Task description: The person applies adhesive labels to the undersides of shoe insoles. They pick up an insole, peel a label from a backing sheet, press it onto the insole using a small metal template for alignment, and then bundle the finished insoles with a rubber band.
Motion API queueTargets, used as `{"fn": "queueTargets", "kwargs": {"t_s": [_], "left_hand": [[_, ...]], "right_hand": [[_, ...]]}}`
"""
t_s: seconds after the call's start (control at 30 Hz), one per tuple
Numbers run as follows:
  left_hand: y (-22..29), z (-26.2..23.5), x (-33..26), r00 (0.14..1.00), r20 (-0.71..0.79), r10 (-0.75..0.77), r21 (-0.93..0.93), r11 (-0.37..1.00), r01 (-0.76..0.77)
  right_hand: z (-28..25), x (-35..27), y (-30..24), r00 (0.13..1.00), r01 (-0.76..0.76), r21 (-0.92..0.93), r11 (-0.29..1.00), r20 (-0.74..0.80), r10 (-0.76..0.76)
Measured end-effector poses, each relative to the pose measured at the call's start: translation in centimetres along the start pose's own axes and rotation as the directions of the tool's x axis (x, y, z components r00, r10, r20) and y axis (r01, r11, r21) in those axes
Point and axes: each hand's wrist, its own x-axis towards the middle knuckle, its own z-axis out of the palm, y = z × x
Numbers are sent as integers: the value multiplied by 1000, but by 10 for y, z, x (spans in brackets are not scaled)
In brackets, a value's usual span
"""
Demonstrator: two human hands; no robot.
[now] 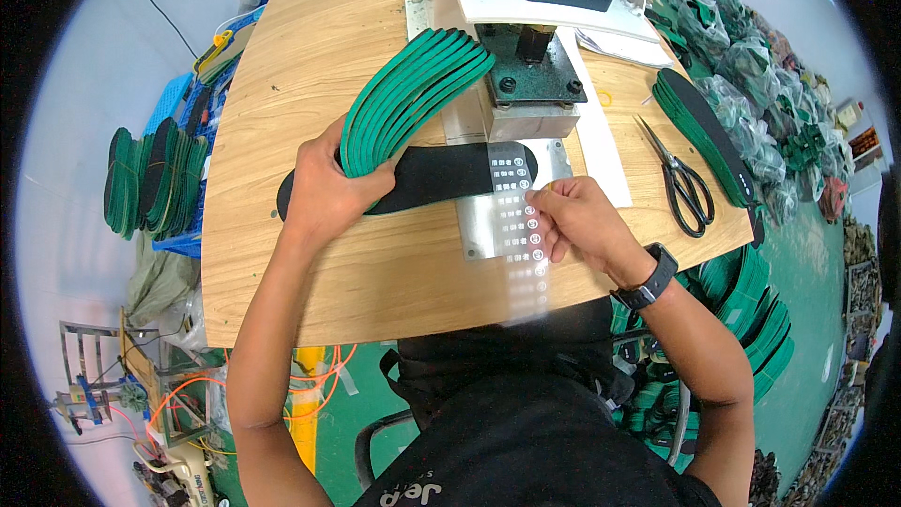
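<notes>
A clear strip has rows of small white signs, each row with a little round badge at its right end. The rows over the black insole are sharp and easy to see; the rows at the lower end are blurry, out by the near edge of the tabletop. The person's black shirt has big pale letters on it.

The right hand pinches the right side of the strip between thumb and bent fingers. Its arm comes up from the lower right, with a black watch on the wrist. The left hand grips the lower end of a bent stack of green insoles, with the thumb on the near side. The stack leans up and to the right, toward the far edge. The left arm comes up almost straight.

The black insole lies flat in the middle of the tabletop. One end is by the left hand. The other end is on a shiny metal plate, under the strip, just in front of the press. Black scissors lie near the right edge, points toward the far side. More green and black insoles lie along that edge, reaching the near right corner.
</notes>
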Motion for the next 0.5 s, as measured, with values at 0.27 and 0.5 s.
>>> {"fn": "queueTargets", "kwargs": {"t_s": [0.27, 0.5], "left_hand": [[-3, 9, 1, 995, 6, 102, -44, 994, -101], [-15, 5, -9, 973, -31, 227, 257, 943, -212]], "right_hand": [[3, -7, -3, 1000, -1, 11, 1000, -11, 1], [-10, -16, 3, 962, 265, -123, 957, -41, -271]]}}
